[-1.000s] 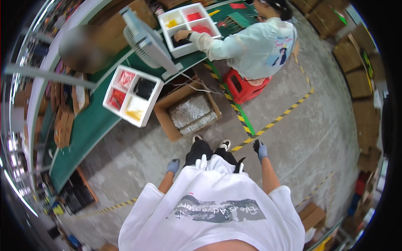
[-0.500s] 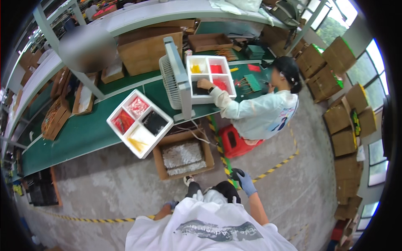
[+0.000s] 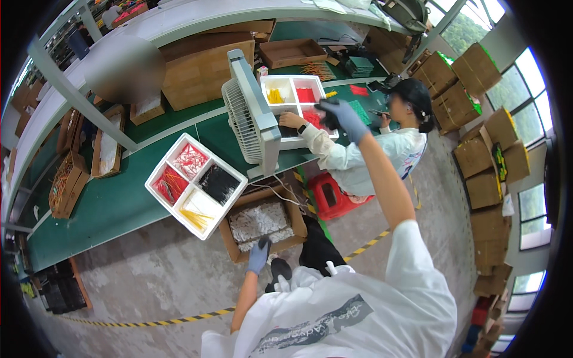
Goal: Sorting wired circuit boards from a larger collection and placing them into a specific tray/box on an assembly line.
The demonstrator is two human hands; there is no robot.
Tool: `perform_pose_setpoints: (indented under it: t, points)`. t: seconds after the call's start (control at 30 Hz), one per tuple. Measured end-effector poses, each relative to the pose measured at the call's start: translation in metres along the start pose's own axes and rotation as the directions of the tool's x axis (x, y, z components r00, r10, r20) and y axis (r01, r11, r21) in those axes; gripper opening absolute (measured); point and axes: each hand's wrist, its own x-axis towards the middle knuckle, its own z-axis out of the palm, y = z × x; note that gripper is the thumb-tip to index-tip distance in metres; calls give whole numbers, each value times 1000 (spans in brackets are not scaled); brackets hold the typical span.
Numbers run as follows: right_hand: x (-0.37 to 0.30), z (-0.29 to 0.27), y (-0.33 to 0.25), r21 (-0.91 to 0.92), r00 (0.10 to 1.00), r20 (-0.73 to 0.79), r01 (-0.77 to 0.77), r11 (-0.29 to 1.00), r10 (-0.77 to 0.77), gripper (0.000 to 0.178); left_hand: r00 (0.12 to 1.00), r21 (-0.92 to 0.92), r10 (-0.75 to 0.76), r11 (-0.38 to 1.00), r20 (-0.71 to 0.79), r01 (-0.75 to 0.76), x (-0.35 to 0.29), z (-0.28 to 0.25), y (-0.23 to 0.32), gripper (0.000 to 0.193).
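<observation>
My right hand [image 3: 345, 117], in a grey glove with dark fingers, is stretched out in front of me above the white foam tray [image 3: 334, 136] beside a co-worker. Its fingers are apart, and nothing shows in them. Yellow pieces [image 3: 275, 95] and red pieces [image 3: 305, 95] lie in that tray's compartments. My left hand [image 3: 258, 256], gloved alike, hangs low by the near edge of an open cardboard box [image 3: 240, 258] on the floor. Its fingers are mostly hidden behind the hand. Silvery-white packed pieces [image 3: 262, 222] fill the box.
A second foam tray [image 3: 156, 192] with red, black and yellow thin pieces overhangs the green bench [image 3: 113, 206]. A fan [image 3: 253, 113] stands between the trays. The co-worker [image 3: 388, 146] sits on a red stool [image 3: 325, 200], one hand at the tray. Cartons [image 3: 489, 227] line the right wall.
My right hand has risen from beside my leg to above the co-worker's tray. My left hand has come forward to the floor box. I am closer to the bench.
</observation>
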Motion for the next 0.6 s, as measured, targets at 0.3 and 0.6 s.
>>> perform_pose_setpoints:
  t: [0.3, 0.6]
  points:
    - [327, -106, 100, -585, 876, -466, -409, 701, 122, 51, 902, 649, -431, 689, 10, 322, -149, -27, -173, 37]
    - [570, -267, 299, -569, 829, -553, -445, 692, 78, 88, 762, 693, -643, 512, -83, 508, -17, -19, -68, 37]
